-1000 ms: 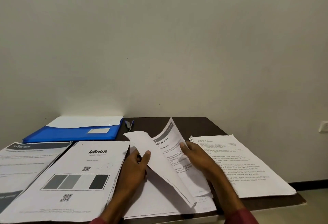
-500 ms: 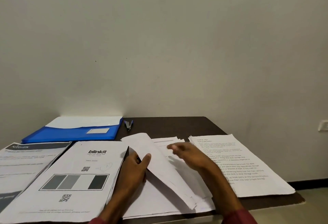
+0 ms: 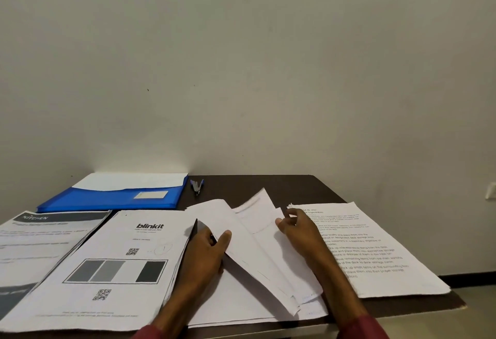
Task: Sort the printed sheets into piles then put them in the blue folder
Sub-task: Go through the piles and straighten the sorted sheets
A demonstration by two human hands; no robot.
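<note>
Leafing through the middle stack (image 3: 241,303) at the front edge of the worktop (image 3: 281,185) looks like the step in hand, and the way each hand sits fits that. The left hand (image 3: 206,252) grips the folded-back sheets (image 3: 222,215), thumb on top and fingers underneath, so that the pages already turned stay propped up and out of the way while those below can be read. The right hand (image 3: 300,231) reaches to the far corner of a lifted sheet (image 3: 257,204) with its fingers curled there; that spot is blurred, so I cannot tell whether it pinches the paper or only brushes it. Three sorted piles lie face up around the stack, probably so that each heading can be matched at a glance: the kitchen pile (image 3: 45,239) at the front left corner, the blinkit pile (image 3: 115,255) just beside the left hand, and the text pile (image 3: 375,244) toward the right edge, with its near side under the right forearm. The blue folder (image 3: 107,200) lies flat at the back left corner, well clear of the sorting, with a white page (image 3: 134,181) showing above its pocket; it seems parked there until the piles are finished. A small stapler (image 3: 197,187) rests just to the right of the folder near the back edge. Much of the middle stack is unsorted, so filing appears some way off.
</note>
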